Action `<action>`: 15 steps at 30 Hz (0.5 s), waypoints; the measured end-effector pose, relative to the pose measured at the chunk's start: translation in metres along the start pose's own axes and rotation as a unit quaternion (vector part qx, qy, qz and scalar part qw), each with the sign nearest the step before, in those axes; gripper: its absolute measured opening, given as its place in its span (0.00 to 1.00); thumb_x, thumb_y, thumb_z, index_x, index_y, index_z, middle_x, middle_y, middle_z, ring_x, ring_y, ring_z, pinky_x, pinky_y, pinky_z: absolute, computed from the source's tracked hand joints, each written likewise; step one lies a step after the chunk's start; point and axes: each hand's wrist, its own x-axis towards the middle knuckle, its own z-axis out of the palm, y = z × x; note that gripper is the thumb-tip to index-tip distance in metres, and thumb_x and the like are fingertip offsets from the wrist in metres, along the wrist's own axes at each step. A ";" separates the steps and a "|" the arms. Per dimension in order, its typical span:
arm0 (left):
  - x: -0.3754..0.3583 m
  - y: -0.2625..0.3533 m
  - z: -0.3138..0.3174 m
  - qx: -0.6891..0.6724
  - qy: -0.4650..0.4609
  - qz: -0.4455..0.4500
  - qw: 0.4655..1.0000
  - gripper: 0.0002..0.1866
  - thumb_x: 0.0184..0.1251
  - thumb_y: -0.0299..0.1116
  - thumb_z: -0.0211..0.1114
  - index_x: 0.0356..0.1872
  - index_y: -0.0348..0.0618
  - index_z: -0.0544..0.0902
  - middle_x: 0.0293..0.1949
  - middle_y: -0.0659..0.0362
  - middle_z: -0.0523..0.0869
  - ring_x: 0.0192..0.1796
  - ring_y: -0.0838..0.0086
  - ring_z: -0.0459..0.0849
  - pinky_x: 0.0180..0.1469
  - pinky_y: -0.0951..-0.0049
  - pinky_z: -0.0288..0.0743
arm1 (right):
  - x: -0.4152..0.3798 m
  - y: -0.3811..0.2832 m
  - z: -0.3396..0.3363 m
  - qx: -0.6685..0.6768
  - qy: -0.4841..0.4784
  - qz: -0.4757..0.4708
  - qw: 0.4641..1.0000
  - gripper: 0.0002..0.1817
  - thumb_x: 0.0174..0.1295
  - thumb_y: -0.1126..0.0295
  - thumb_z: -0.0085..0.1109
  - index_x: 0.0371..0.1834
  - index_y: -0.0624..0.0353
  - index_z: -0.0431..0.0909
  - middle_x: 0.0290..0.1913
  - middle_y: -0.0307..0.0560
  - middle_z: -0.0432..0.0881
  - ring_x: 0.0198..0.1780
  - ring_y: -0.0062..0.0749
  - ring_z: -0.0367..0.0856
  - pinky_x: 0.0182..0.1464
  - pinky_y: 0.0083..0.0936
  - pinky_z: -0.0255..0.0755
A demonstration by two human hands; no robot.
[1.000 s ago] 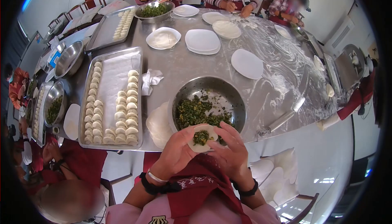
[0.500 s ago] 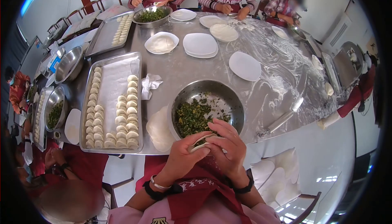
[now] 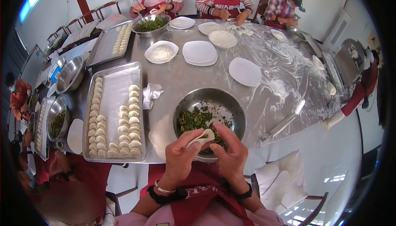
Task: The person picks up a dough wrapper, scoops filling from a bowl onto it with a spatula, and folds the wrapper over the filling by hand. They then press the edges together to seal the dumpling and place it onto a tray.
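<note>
Over the near rim of the steel bowl (image 3: 241, 102), my left hand (image 3: 181, 154) pinches a folded dumpling (image 3: 202, 138), its round wrapper bent upward into a curve. Close by on the other side, my right hand (image 3: 230, 151) has its thumb and fingers apart, curved toward the dumpling, with nothing visible in them. Chopped green filling (image 3: 192, 121) with yellow bits lies in the bowl. Flat dough wrappers (image 3: 159, 137) rest on the table left of the bowl, partly behind my left hand. Rows of finished dumplings (image 3: 134, 118) line a metal tray (image 3: 143, 102) farther left.
White plates (image 3: 245, 71) stand across the steel table (image 3: 165, 75). A crumpled tissue (image 3: 152, 94) lies beside the tray. Flour and a rolling pin (image 3: 284, 123) are to the right. Several co-workers surround the table, one with a filling bowl (image 3: 152, 27). A chair (image 3: 284, 180) stands behind at right.
My right hand's fingers have come away from the dumpling and spread apart. My left hand has lifted the dumpling slightly and tilted it. The whole view has shifted a little.
</note>
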 end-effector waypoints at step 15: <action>-0.010 -0.005 0.007 -0.004 0.060 -0.010 0.998 0.18 0.73 0.21 0.61 0.61 0.26 0.79 0.56 0.51 0.85 0.57 0.73 0.83 0.61 0.73 0.77 | -0.014 0.003 0.015 0.066 0.047 0.040 0.996 0.13 0.57 0.79 0.70 0.47 0.66 0.86 0.56 0.54 0.86 0.60 0.41 0.83 0.63 0.32 0.74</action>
